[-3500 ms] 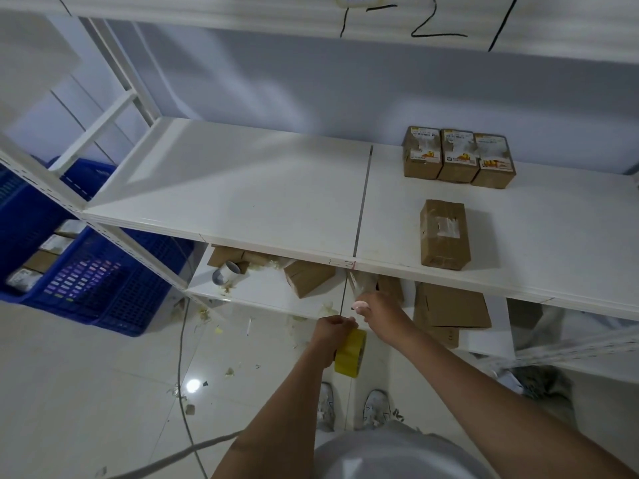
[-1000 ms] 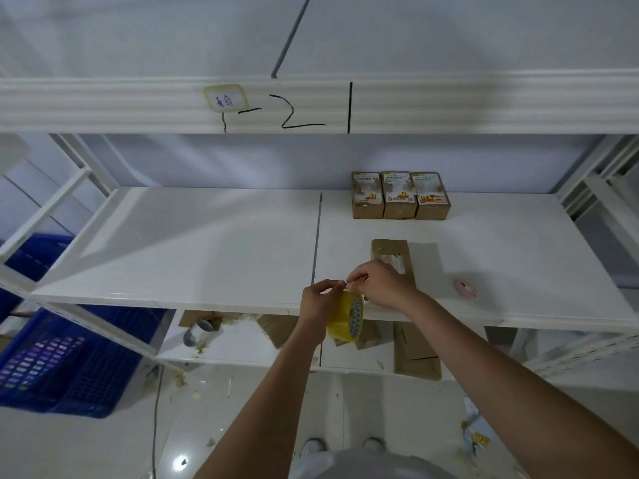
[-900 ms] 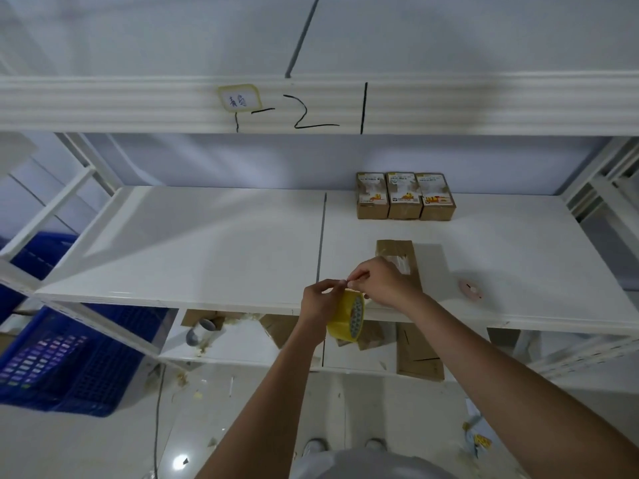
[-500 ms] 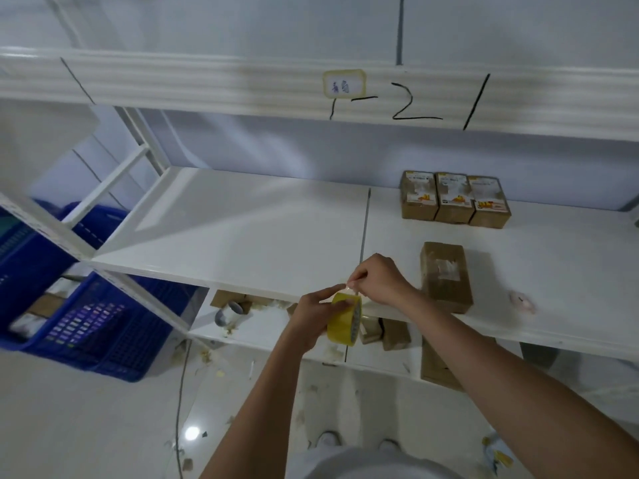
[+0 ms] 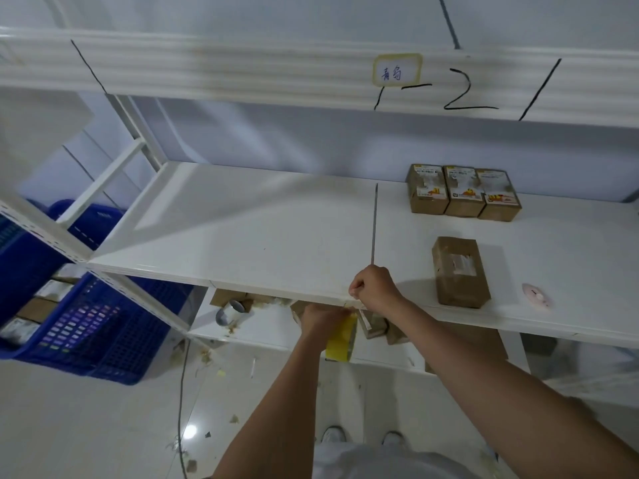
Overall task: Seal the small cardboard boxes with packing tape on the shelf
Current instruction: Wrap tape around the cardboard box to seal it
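Observation:
My left hand (image 5: 320,318) grips a yellow roll of packing tape (image 5: 340,340) just below the front edge of the white shelf (image 5: 262,236). Just above it, my right hand (image 5: 375,286) is closed, pinching the free end of the tape at the shelf edge. A small brown cardboard box (image 5: 460,271) lies flat on the shelf to the right of my right hand, apart from it. Three small boxes with printed labels (image 5: 463,191) stand side by side at the back of the shelf.
A small pink round object (image 5: 535,295) lies right of the lone box. On the lower shelf sit flattened cardboard (image 5: 477,340) and a silver tape roll (image 5: 230,311). A blue crate (image 5: 86,319) with packages stands at the left. Scraps and a cable (image 5: 181,392) litter the floor.
Both hands have dropped from above the shelf to its front edge. The tape roll now hangs lower, below the shelf edge, with the right hand still pinching the tape end.

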`<state>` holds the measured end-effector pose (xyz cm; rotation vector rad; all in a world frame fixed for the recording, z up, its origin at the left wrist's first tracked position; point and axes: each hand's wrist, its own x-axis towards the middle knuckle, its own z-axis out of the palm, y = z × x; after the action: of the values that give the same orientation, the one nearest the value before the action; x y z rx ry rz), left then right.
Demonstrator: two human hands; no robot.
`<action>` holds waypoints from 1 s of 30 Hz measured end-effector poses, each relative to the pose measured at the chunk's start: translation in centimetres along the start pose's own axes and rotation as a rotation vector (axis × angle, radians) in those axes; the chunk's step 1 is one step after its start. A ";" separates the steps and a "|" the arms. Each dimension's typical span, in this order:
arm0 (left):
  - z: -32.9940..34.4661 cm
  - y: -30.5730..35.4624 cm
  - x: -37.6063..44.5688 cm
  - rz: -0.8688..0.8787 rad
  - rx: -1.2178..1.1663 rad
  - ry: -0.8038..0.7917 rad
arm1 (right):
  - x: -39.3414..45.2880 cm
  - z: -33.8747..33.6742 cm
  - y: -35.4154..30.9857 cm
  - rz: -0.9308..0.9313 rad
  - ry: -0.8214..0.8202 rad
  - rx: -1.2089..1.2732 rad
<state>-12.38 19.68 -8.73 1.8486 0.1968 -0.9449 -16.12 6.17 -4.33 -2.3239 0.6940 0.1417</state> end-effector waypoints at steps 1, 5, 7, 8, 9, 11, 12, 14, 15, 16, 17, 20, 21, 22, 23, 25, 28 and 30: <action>0.1 0.1 0.1 -0.010 0.006 0.008 | 0.3 0.2 0.1 0.013 0.016 -0.001; 0.5 1.3 0.5 -0.019 0.066 0.072 | 1.9 0.3 0.5 0.019 0.067 -0.029; 0.5 1.6 0.8 -0.015 0.093 0.114 | 2.4 1.0 0.6 0.000 0.073 -0.065; 0.6 1.6 0.9 -0.017 0.113 0.123 | 2.6 1.4 0.5 -0.007 0.081 -0.085; 0.6 1.6 1.0 -0.022 0.131 0.122 | 2.7 1.9 0.5 -0.012 0.093 -0.105; 0.6 1.7 1.3 -0.036 0.147 0.112 | 2.8 2.6 0.4 -0.014 0.118 -0.138; 0.5 1.7 1.5 -0.042 0.155 0.106 | 2.7 2.9 0.5 -0.011 0.127 -0.150; 0.3 1.7 1.7 -0.038 0.164 0.101 | 2.5 3.3 0.6 -0.002 0.137 -0.196; 0.3 1.8 1.7 -0.038 0.165 0.101 | 2.4 3.5 0.6 0.000 0.143 -0.221; 0.4 1.8 1.6 -0.040 0.162 0.098 | 2.4 3.6 0.6 0.002 0.150 -0.235; 0.5 1.8 1.6 -0.040 0.156 0.096 | 2.5 3.8 0.6 0.000 0.152 -0.244; 0.5 1.9 1.6 -0.044 0.159 0.088 | 2.9 4.0 0.5 -0.009 0.152 -0.284; 0.5 1.9 1.6 -0.045 0.161 0.088 | 3.2 3.9 0.5 -0.006 0.156 -0.305; 0.4 1.9 1.8 -0.048 0.166 0.087 | 3.3 3.9 0.5 0.001 0.158 -0.326; 0.4 1.8 2.0 -0.051 0.171 0.082 | 3.4 3.8 0.5 0.002 0.167 -0.336; 0.4 1.6 2.1 -0.053 0.179 0.074 | 3.6 3.5 0.6 0.003 0.214 -0.339; 0.2 1.4 2.2 -0.011 0.259 0.072 | 3.4 2.2 0.8 0.065 0.287 -0.284; 0.1 1.1 1.9 0.044 0.360 0.115 | 2.5 1.0 1.4 0.152 0.371 -0.099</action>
<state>-10.56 18.54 -9.28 2.2311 0.0575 -0.8860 -14.62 4.81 -6.64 -2.4160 1.0691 -0.1975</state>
